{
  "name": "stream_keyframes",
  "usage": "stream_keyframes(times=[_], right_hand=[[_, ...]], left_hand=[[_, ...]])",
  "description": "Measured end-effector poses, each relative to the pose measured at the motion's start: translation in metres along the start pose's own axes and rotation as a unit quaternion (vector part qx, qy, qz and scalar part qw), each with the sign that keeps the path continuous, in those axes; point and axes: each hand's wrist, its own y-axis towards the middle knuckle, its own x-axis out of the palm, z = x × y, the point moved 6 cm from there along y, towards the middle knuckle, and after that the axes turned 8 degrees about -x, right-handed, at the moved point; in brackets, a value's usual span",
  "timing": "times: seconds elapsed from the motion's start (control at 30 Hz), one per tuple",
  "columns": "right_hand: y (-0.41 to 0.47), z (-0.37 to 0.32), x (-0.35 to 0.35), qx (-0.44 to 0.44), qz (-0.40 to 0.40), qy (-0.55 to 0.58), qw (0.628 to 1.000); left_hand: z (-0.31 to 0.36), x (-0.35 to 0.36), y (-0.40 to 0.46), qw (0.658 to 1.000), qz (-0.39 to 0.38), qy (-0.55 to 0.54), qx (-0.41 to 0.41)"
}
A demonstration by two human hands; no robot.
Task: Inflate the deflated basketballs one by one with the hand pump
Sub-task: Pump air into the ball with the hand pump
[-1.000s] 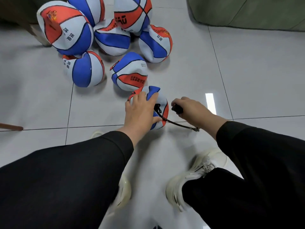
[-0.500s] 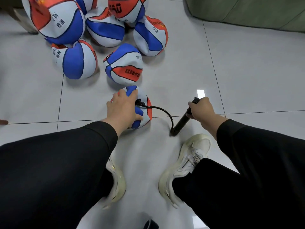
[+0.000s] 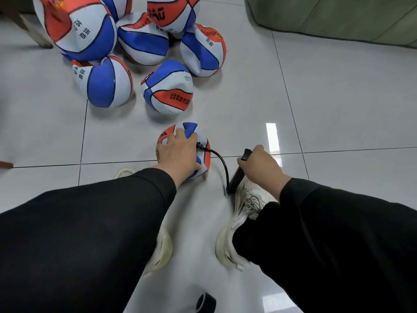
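Observation:
A crumpled red, white and blue basketball lies on the tiled floor in front of my feet. My left hand grips it from above, fingers curled over its top. A black hose runs from the ball's valve to a black hand pump, which stands tilted with its foot on the floor beside my right shoe. My right hand grips the pump's handle at the top.
Several more red, white and blue basketballs lie heaped at the far left. A green sofa stands at the far right. My white shoes are planted below the pump. A small black cylinder lies near the bottom edge.
One second ago the pump lay low next to the ball. My right hand has swung it out to the right and stood it on the floor. The left hand stays on the ball.

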Motion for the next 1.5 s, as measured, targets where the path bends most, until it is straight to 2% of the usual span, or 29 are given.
stream_keyframes(times=[0.07,0.13,0.23,0.3,0.37,0.43,0.57,0.67,0.8,0.97,1.07,1.13,1.23,1.3,1.5], right_hand=[[0.000,-0.015,-0.008,-0.104,-0.018,-0.063,0.992],[-0.001,-0.031,-0.007,-0.215,-0.098,-0.096,0.967],[-0.003,-0.040,-0.004,-0.289,-0.254,-0.181,0.905],[-0.003,-0.042,-0.007,-0.311,-0.268,-0.262,0.874],[-0.001,-0.040,-0.014,-0.284,-0.244,-0.320,0.871],[0.000,-0.035,-0.020,-0.215,-0.223,-0.327,0.893],[0.004,-0.024,-0.017,-0.072,-0.211,-0.193,0.956],[-0.001,-0.020,-0.017,0.013,-0.239,-0.105,0.965],[-0.005,-0.013,-0.018,0.061,-0.212,-0.060,0.974],[-0.006,-0.005,-0.017,0.074,-0.229,-0.074,0.968],[-0.002,-0.008,-0.014,0.019,-0.284,-0.102,0.953],[-0.006,-0.013,-0.010,-0.027,-0.341,-0.128,0.931],[-0.025,-0.016,0.000,-0.055,-0.401,-0.196,0.893],[-0.037,-0.015,0.006,-0.062,-0.415,-0.223,0.880],[-0.044,-0.014,-0.004,-0.079,-0.356,-0.188,0.912]], left_hand=[[0.000,0.000,-0.001,1.000,-0.009,-0.001,-0.003],[-0.001,0.000,-0.001,1.000,-0.009,-0.002,-0.006],[-0.004,0.002,0.000,1.000,-0.008,-0.007,-0.009],[-0.005,0.002,0.001,1.000,-0.009,-0.010,-0.009],[-0.005,0.003,0.001,1.000,-0.010,-0.012,-0.009],[-0.007,0.002,0.001,1.000,-0.004,-0.022,-0.014],[-0.015,0.000,0.004,0.997,0.003,-0.074,-0.038],[-0.019,-0.002,0.005,0.994,0.023,-0.100,-0.037],[-0.021,-0.003,0.007,0.994,0.020,-0.103,-0.042],[-0.018,-0.003,0.007,0.995,0.024,-0.088,-0.038],[-0.017,-0.001,0.005,0.995,0.034,-0.085,-0.035],[-0.018,0.000,0.005,0.995,0.036,-0.088,-0.024],[-0.027,0.001,0.005,0.985,0.033,-0.158,-0.054],[-0.035,0.005,0.006,0.973,0.021,-0.214,-0.086],[-0.039,0.006,0.009,0.978,0.022,-0.197,-0.065]])
